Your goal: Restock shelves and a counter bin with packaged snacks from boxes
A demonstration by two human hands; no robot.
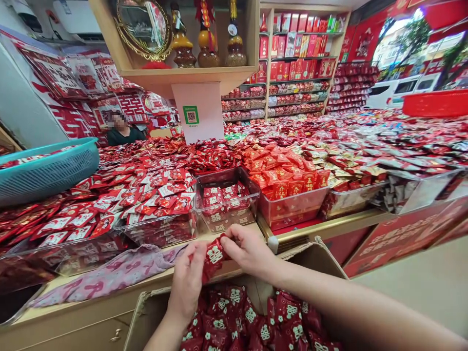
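Between both hands is a small dark red packet (214, 254) with a pale double-happiness print. The fingers of my left hand (188, 275) close on its left side, and my right hand (246, 246) pinches its upper right. Below them a cardboard box (146, 312) holds many loose red packets (234, 317) of the same look. Just beyond my hands stands a clear plastic bin (228, 207), partly filled with matching packets in rows.
Clear bins heaped with red and white packets (157, 195) and orange-red packets (288, 170) flank it. A purple cloth (109, 278) lies along the counter edge. A teal basket (47, 168) sits left, a red tray (435, 103) far right. A person (122, 131) is at the back left.
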